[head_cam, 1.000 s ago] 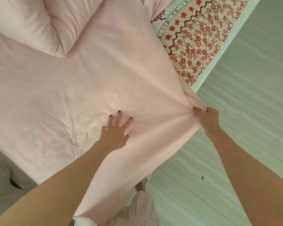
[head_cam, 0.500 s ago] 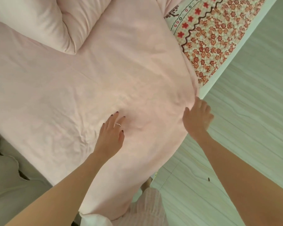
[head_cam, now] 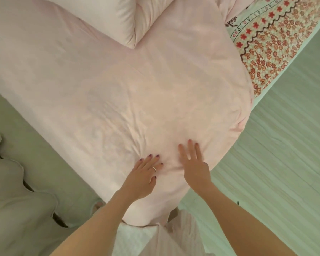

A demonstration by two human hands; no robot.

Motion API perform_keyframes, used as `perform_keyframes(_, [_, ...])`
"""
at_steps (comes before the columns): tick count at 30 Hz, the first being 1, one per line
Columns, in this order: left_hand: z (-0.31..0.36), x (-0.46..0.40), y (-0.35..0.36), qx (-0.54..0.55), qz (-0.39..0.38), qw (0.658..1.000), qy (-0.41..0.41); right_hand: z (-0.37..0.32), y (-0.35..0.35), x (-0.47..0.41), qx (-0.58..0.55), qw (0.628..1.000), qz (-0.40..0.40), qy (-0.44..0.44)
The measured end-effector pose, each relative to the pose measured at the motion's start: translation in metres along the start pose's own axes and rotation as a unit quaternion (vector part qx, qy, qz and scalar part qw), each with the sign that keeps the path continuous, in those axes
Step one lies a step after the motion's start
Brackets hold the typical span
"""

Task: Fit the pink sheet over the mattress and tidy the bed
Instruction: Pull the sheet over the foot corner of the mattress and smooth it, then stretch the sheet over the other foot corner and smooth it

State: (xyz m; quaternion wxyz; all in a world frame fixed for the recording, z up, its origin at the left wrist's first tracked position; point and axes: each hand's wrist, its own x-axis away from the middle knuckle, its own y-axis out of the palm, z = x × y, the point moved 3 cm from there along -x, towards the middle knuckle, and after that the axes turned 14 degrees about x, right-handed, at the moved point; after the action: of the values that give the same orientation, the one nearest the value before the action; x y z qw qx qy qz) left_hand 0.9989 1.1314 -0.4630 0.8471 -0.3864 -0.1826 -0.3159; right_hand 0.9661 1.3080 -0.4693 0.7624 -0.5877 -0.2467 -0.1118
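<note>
2 hands lie flat on the pink sheet [head_cam: 137, 93] near the bed's corner, neither grip closed on anything: the left hand [head_cam: 142, 179] and the right hand [head_cam: 194, 167] rest side by side with straight, spread fingers pressing the cloth. From under both palms the sheet spreads away over the mattress and drops over the corner edge just beside the right hand. Small creases fan out ahead of the left fingertips; farther off the cloth lies smoother, reaching the pink pillow [head_cam: 107, 13].

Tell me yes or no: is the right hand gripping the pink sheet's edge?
No, the right hand lies flat, fingers straight, on the pink sheet.
</note>
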Motion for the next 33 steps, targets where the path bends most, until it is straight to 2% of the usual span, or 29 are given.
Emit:
perform_keyframes(2, [-0.008, 0.016, -0.016, 0.058, -0.021, 0.998, -0.023, -0.010, -0.010, 0.011, -0.005, 0.999, -0.024, 0.035])
perform_keyframes(5, [-0.034, 0.047, -0.048, 0.122, -0.023, 0.992, -0.039, -0.042, -0.037, 0.021, -0.043, 0.987, -0.139, 0.071])
perform_keyframes(8, [-0.072, 0.085, -0.093, 0.152, -0.009, 0.987, -0.055, -0.093, -0.076, 0.034, -0.055, 0.984, -0.161, 0.049])
perform_keyframes(11, [-0.104, 0.118, -0.147, 0.150, 0.044, 0.986, -0.055, -0.142, -0.121, 0.036, -0.090, 0.982, -0.165, 0.020])
perform_keyframes(17, [-0.143, 0.145, -0.244, 0.167, 0.135, 0.976, -0.027, -0.191, -0.211, -0.003, -0.139, 0.984, -0.107, 0.038])
perform_keyframes(26, [-0.161, 0.126, -0.369, 0.116, 0.136, 0.984, -0.009, -0.191, -0.300, -0.081, -0.270, 0.956, -0.017, 0.110])
perform_keyframes(29, [-0.161, 0.097, -0.429, 0.087, 0.148, 0.985, 0.019, -0.179, -0.347, -0.132, -0.328, 0.928, 0.056, 0.167])
perform_keyframes(33, [-0.162, 0.051, -0.500, 0.066, 0.170, 0.982, 0.043, -0.148, -0.409, -0.202, -0.445, 0.845, 0.158, 0.249])
